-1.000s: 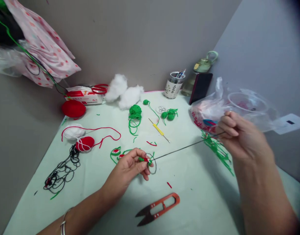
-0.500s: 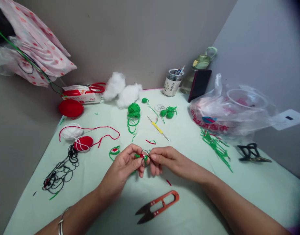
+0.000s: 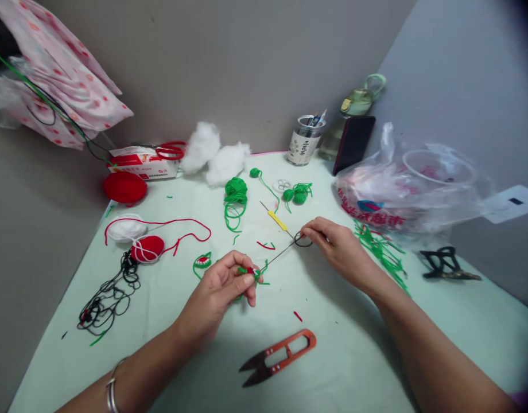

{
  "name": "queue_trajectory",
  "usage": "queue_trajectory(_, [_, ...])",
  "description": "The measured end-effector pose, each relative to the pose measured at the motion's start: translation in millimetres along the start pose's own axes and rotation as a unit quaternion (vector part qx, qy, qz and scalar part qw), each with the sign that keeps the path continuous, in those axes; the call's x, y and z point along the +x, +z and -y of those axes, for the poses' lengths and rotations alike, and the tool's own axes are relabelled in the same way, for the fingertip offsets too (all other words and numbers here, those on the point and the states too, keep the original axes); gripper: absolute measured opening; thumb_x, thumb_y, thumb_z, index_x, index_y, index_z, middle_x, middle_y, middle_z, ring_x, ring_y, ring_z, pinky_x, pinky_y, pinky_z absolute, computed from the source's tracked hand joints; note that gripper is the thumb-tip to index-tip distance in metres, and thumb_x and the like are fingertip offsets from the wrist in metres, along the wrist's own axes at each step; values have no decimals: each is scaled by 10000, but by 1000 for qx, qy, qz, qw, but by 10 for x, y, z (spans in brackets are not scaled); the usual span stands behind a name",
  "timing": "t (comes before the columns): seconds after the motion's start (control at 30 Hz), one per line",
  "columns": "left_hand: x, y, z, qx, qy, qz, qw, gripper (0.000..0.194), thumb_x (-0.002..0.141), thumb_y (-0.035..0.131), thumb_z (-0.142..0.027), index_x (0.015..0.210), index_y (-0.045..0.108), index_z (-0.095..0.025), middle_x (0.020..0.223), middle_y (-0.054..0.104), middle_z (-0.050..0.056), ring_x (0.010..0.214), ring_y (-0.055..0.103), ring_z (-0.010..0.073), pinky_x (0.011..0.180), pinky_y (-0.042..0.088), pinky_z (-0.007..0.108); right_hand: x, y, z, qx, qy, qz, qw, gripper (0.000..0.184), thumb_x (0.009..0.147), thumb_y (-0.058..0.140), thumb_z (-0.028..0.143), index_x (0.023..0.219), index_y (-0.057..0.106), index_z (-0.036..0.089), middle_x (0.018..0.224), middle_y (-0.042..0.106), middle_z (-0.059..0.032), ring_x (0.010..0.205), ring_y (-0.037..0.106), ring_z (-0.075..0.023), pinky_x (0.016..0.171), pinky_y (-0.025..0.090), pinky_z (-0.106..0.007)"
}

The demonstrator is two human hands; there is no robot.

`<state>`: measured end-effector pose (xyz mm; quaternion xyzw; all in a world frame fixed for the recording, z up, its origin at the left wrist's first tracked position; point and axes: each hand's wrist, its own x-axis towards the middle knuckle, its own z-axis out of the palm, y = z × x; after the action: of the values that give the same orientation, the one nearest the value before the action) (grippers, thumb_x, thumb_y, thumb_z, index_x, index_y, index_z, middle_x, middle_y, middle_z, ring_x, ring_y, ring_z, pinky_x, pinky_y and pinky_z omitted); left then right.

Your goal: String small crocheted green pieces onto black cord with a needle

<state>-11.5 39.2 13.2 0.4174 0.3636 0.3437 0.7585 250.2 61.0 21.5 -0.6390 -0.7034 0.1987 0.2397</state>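
My left hand [image 3: 229, 281] is closed on a small green, red and white crocheted piece [image 3: 254, 273], which the fingers partly cover. From that piece a black yarn strand [image 3: 282, 252] runs taut up to my right hand [image 3: 326, 238], whose thumb and forefinger pinch it. A loop of the same black yarn hangs at the right fingertips. A similar crocheted piece [image 3: 202, 261] lies on the table just left of my left hand. The yellow-handled crochet hook [image 3: 277, 220] lies beyond the hands, its near end close to my right fingertips. Orange thread snips [image 3: 279, 357] lie nearer to me.
Green yarn [image 3: 235, 198], red yarn [image 3: 147, 250], white yarn [image 3: 127, 228] and tangled black yarn [image 3: 107, 304] lie about the table. White stuffing [image 3: 225, 163] is at the back. At right are a plastic bag [image 3: 388, 189], green yarn scraps [image 3: 380, 252] and a black claw clip [image 3: 447, 264].
My right hand has moved away to the right and up, drawing the black yarn into a straight line. My left hand still holds the crocheted piece in nearly the same place.
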Motion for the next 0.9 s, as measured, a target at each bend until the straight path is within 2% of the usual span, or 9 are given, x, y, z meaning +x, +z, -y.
queue_trajectory(0.4, [-20, 11, -22, 3, -1, -4, 1000, 205, 832, 714, -315, 882, 568, -179, 686, 610, -7, 624, 544, 126, 658, 398, 277, 32, 2, -111, -99, 10, -32, 994, 235, 948, 453, 263, 858, 658, 193, 877, 695, -73, 753, 606, -201, 674, 387, -306])
queue_trajectory(0.7, [-22, 21, -41, -14, -22, 0, 1000, 212, 826, 724, -308, 888, 568, -178, 663, 609, -20, 617, 535, 110, 651, 389, 257, 37, 58, -175, -193, -16, -10, 981, 275, 944, 425, 189, 823, 671, 170, 832, 635, -104, 802, 579, -235, 673, 376, -324])
queue_trajectory(0.77, [-16, 25, -46, -14, -28, -5, 999, 212, 827, 729, -310, 896, 576, -180, 657, 606, -24, 622, 541, 111, 650, 393, 254, 35, 50, -164, -156, -19, -35, 987, 276, 954, 443, 225, 876, 703, 175, 854, 636, -103, 780, 581, -224, 669, 382, -320])
queue_trajectory(0.83, [-4, 29, -45, -12, -28, -15, 999, 215, 817, 743, -307, 904, 593, -180, 674, 602, -27, 642, 556, 115, 657, 407, 254, 25, 17, -111, -68, -8, -67, 995, 277, 971, 466, 293, 988, 720, 186, 899, 650, -90, 705, 578, -185, 665, 396, -311])
queue_trajectory(0.9, [7, 31, -37, -9, -27, -25, 999, 220, 807, 756, -304, 913, 609, -181, 709, 602, -26, 676, 580, 120, 680, 427, 259, 1, -32, -20, 34, 17, -67, 997, 313, 983, 472, 374, 1074, 708, 190, 824, 639, -54, 596, 529, -145, 621, 391, -293])
